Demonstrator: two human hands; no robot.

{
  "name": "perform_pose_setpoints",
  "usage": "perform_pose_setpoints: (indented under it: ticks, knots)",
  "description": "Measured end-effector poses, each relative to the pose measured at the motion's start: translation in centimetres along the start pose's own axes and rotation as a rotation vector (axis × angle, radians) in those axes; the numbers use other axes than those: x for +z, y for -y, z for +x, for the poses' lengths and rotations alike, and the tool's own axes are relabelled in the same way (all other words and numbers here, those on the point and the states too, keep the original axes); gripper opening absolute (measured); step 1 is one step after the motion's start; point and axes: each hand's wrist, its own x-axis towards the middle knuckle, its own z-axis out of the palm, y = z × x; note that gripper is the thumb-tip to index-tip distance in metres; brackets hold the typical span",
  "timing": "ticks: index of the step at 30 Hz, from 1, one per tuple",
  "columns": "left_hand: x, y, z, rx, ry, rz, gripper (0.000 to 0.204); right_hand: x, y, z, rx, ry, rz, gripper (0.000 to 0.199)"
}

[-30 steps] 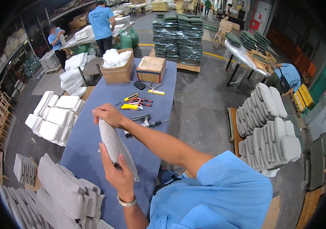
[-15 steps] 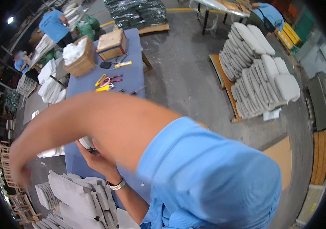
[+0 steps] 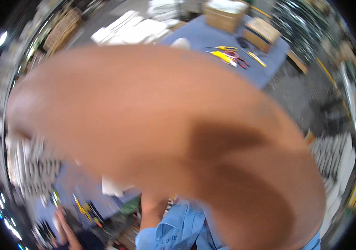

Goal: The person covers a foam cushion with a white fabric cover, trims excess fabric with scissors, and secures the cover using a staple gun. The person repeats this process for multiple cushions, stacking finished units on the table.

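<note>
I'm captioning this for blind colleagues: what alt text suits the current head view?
The wearer's blurred bare right arm fills much of the view, with both hands hidden or indistinct. Beyond it, a blue table holds hand tools and two boxes.

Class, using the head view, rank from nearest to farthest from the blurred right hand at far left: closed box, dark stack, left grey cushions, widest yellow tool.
1. Left grey cushions: lower left.
2. Widest yellow tool: on the table.
3. Closed box: farther right on it.
4. Dark stack: upper right, beyond the table.
</note>
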Motion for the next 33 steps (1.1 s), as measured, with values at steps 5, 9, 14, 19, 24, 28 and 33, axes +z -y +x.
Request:
perform_pose_setpoints:
  ticks: [5,9,14,19,24,28,33]
  knots:
    - [-2.2,2.1,-1.3,-0.163,-0.086,0.019,0.060,-2.2,4.8,-14.9,0.266,0.093,0.239,0.040]
    - [-0.7,0.7,0.0,-0.167,-0.144,-0.091,0.057,3.3,0.8,-29.9,0.543,-0.031,0.361,0.043]
    - [1.3,-0.2,0.7,-0.132,-0.140,-0.102,0.060,11.3,0.7,-38.7,0.926,-0.149,0.933,0.065]
    - [2.7,-1.2,1.1,-0.104,-0.149,-0.049,0.063,11.9,0.6,-40.3,0.913,-0.398,1.243,0.066]
    - [3.0,-2.5,1.2,-0.131,-0.118,-0.067,0.063,16.2,0.0,-43.5,0.832,-0.578,1.731,0.077]
    - [1.1,-3.9,2.8,-0.193,-0.053,0.005,0.064,19.3,1.5,-42.5,0.803,-0.667,1.831,0.083]
    - [1.4,-7.0,7.1,-0.273,0.089,0.324,0.056,22.2,3.3,-43.1,0.780,-0.723,1.912,0.082]
